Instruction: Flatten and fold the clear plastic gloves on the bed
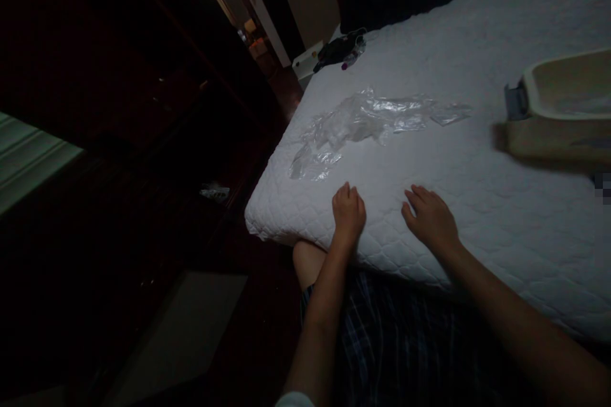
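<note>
Head view: from my remote seat I see the left hand (349, 211) curled, too dim to tell whether it pinches anything, and the right hand (432, 216) bare, fingers slightly spread. Plastic (356, 124) lies crumpled just beyond on the bed (482, 222), left of the tub (548, 138). Being thin, it could tear if tugged.

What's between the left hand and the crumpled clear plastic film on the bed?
Only a short stretch of white quilted bed cover shows between the left hand and the crumpled clear plastic film, per the head view.
</note>
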`<state>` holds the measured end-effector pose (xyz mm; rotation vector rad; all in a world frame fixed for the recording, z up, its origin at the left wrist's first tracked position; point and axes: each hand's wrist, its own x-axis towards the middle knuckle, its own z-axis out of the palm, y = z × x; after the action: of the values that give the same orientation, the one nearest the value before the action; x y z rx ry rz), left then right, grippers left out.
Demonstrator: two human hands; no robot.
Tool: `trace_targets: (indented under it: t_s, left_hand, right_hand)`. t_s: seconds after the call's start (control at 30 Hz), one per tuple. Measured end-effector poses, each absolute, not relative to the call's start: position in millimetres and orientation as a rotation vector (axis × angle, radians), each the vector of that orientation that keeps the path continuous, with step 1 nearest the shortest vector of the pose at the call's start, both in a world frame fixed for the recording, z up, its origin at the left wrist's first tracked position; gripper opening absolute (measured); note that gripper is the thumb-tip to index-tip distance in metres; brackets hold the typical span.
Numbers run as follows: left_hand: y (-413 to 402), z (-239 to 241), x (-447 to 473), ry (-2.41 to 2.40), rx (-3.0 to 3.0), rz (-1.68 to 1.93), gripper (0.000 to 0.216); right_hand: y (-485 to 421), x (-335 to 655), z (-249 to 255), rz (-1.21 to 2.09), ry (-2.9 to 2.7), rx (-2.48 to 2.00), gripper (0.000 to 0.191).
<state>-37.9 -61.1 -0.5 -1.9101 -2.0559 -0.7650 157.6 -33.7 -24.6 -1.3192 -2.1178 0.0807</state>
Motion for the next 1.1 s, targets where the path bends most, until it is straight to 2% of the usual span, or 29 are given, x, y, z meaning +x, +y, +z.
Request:
trace_targets:
  t_s: [0.2,0.3,0.43,0.67,0.9,1.0,1.1]
  left_hand:
    - [-17,7,-98,-2.244,-1.566,-0.689,0.042]
    - [-9,0,-106,-2.377,-1.474,-0.651,0.043]
    - [-13,-7,-101,-2.378,-1.490,-0.591,0.038]
    - [-24,-3,-93,-2.301,-1.518,-0.562,0.015]
    - [-36,0,-69,-2.161,-1.857,-0.880,0.012]
    - [-43,12,-49,-2.216,-1.879,-1.226,0.014]
    - [-46,29,-31,-2.278,-1.950,-1.786,0.015]
  right_hand:
    - [-31,158,-26,0.047,-2.084,-1.308,0.041]
    - [-30,158,-27,0.057,-2.064,-1.300,0.039]
    - [-29,158,-28,0.051,-2.055,-1.301,0.038]
    - [-29,158,-26,0.069,-2.034,-1.300,0.036]
    - [-29,157,-24,0.065,-2.016,-1.293,0.036]
    - [-29,157,-24,0.073,-1.998,-1.304,0.036]
    - [-30,158,-23,0.097,-1.963,-1.301,0.037]
